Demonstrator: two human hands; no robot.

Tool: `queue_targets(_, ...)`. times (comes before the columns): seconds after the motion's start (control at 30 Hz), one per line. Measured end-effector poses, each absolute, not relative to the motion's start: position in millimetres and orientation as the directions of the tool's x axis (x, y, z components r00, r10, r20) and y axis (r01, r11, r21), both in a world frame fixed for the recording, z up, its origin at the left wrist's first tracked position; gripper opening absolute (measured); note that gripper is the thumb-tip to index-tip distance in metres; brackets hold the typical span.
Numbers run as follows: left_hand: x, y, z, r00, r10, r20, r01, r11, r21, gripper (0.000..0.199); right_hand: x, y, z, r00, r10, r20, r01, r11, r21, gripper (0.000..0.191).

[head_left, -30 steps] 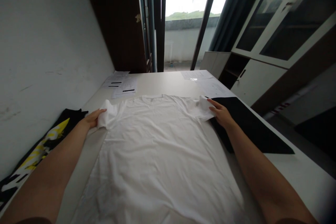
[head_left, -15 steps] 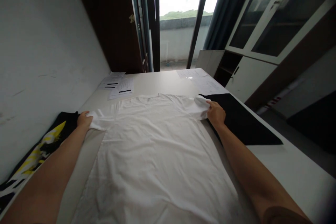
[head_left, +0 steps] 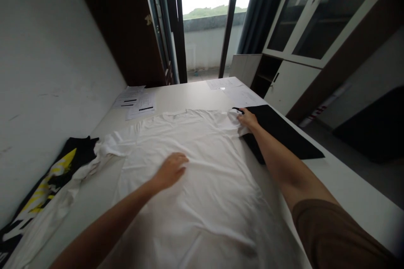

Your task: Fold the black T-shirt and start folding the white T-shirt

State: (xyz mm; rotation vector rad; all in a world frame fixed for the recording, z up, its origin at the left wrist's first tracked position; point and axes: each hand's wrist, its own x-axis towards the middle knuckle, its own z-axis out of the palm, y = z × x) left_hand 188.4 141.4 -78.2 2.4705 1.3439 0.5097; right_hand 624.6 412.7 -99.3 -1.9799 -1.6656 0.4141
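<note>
A white T-shirt (head_left: pixel 195 143) lies spread on the table, its collar toward the far side and its body lightly creased. My left hand (head_left: pixel 172 170) is over the middle of the shirt, fingers loosely bent and thumb apart, holding nothing. At the far right, my right hand (head_left: pixel 248 119) pinches the sleeve on that side, where it overlaps a black cloth (head_left: pixel 284 132). The left sleeve lies crumpled, with no hand on it.
A black garment with yellow and white print (head_left: pixel 58 172) lies by the left wall, white fabric (head_left: pixel 59 206) beside it. Printed papers (head_left: pixel 142 106) rest on the white table (head_left: pixel 189 94) at the back left, more papers (head_left: pixel 241 94) at the back right. Cabinets (head_left: pixel 293 80) stand right.
My left hand has let go of the left sleeve and moved right, over the shirt's middle. My right hand stays at the right sleeve. The view has shifted slightly.
</note>
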Motion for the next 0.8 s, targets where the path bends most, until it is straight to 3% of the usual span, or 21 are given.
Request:
queue_targets(0.13,304,58,-73,0.855,0.495,0.151,0.410,-0.826,0.386,0.051,619,406,-90,0.214,0.956,0.200,0.692,-0.003,-0.722,0.053)
queue_targets(0.3,357,-12,-53,0.950,0.279,0.141,0.223,-0.921,0.319,0.059,627,389,-80,0.411,0.895,0.174,0.552,-0.092,-0.829,0.053)
queue_targets(0.47,380,-45,-60,0.941,0.306,0.141,0.275,-0.939,0.204,0.059,627,369,-81,0.287,0.957,-0.038,0.379,-0.150,-0.913,0.062)
queue_targets(0.6,392,-60,-73,0.942,0.261,0.211,0.252,-0.965,0.069,0.055,616,361,-81,0.110,0.989,-0.094,0.310,-0.124,-0.943,0.076)
queue_targets(0.7,398,-64,-76,0.937,0.263,0.232,0.258,-0.965,0.052,0.052,611,367,-78,0.056,0.997,-0.053,0.410,-0.072,-0.909,0.060)
queue_targets(0.8,408,-64,-74,0.912,0.359,0.200,0.339,-0.932,0.127,0.053,611,380,-76,0.148,0.986,0.079,0.609,-0.028,-0.792,0.037)
